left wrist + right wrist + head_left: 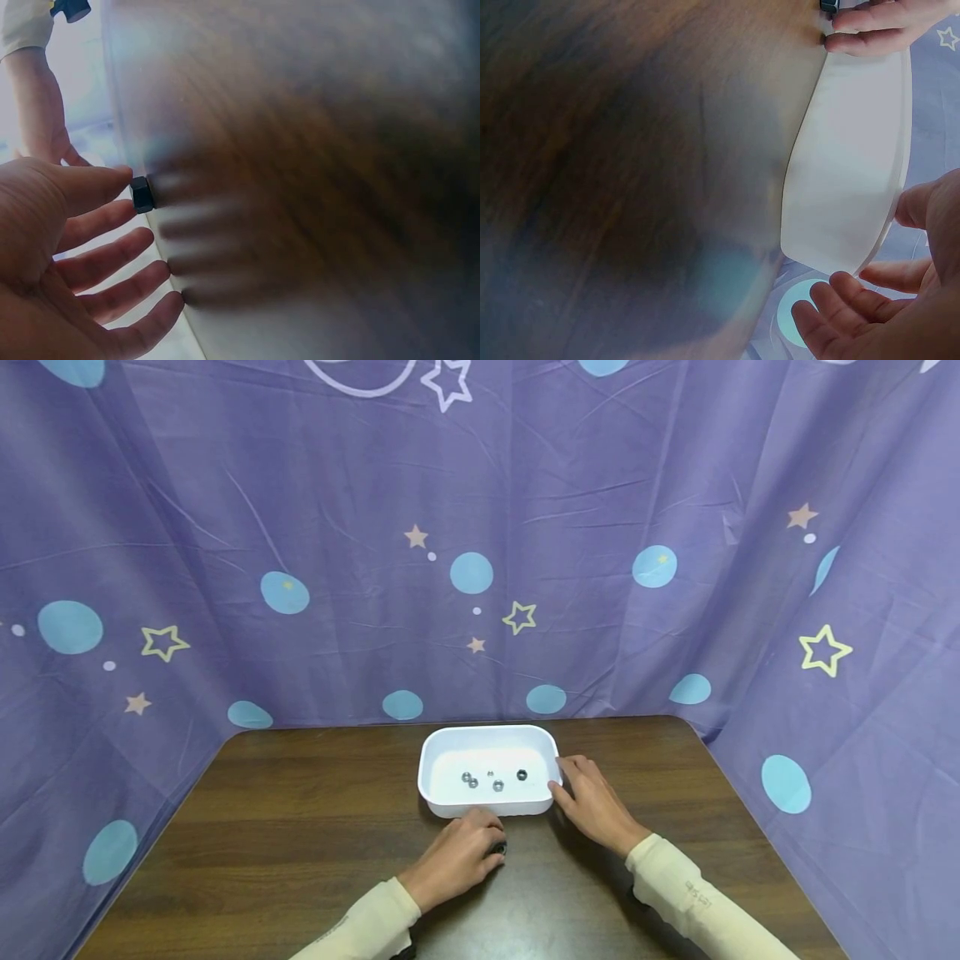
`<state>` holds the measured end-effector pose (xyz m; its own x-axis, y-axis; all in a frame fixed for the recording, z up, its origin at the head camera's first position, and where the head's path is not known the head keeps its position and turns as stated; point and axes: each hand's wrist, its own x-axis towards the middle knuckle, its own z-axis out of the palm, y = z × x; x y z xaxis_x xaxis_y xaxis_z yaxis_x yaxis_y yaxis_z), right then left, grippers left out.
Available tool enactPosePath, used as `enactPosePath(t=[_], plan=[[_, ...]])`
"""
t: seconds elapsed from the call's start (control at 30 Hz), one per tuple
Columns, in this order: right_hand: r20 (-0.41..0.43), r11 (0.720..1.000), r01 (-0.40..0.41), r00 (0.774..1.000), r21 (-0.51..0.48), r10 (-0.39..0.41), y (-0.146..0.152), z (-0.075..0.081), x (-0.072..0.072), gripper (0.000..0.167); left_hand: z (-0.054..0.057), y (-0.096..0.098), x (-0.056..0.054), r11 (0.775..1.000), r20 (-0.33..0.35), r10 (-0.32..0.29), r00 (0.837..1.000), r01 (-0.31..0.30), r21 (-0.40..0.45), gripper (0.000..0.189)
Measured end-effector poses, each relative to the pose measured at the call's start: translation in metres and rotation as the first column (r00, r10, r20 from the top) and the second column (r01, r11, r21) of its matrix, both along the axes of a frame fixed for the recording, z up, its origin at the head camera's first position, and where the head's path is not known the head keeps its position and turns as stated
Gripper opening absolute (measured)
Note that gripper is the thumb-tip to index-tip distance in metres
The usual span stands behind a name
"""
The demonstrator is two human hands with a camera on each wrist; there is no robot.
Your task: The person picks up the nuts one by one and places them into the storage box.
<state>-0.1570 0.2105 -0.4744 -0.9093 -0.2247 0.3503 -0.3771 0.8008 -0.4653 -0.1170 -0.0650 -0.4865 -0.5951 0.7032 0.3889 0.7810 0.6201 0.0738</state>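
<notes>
A dark hex nut [142, 195] sits between the thumb and index fingertips of my left hand [463, 857], which pinches it at the table surface just in front of the white tray [442, 811]. That hand's other fingers are spread along the table in the left wrist view. My right hand [596, 797] touches the tray's right end with thumb and index finger, the remaining fingers loosely bent beside the wall. Inside the tray lie several silver nuts [498, 786] and a dark nut [522, 775].
The brown wooden table [315, 827] runs out to both sides of the tray. Behind it hangs a purple curtain [360, 635] with stars and blue dots, close to the table's back edge.
</notes>
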Motion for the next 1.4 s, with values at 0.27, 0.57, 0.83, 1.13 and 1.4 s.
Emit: enactPosePath(t=[0.27,0.57,0.83,1.13,1.4], plan=[[-0.008,1.0,0.0,1.0,0.0,0.0,-0.001,0.0,0.0,0.049,-0.003,0.0,0.0,1.0,-0.023,0.003,1.0,-0.003,-0.002,0.016],[0.016,1.0,0.015,1.0,-0.006,-0.015,-0.001,0.0,0.001,0.05,-0.002,0.002,0.0,1.0,-0.031,0.02,0.999,-0.021,-0.013,0.017],[0.007,1.0,0.013,1.0,-0.007,-0.013,0.0,0.001,0.002,0.05,-0.001,0.002,0.001,1.0,-0.035,0.012,0.999,-0.012,-0.005,0.019],[0.011,1.0,0.012,1.0,-0.003,-0.012,0.0,0.0,0.001,0.049,0.001,0.001,0.003,1.0,-0.02,0.016,1.0,-0.016,-0.027,0.013],[0.02,1.0,0.01,1.0,-0.008,-0.01,-0.001,0.001,0.001,0.05,0.007,0.002,0.005,0.999,-0.051,0.005,0.999,-0.007,-0.034,0.016]])
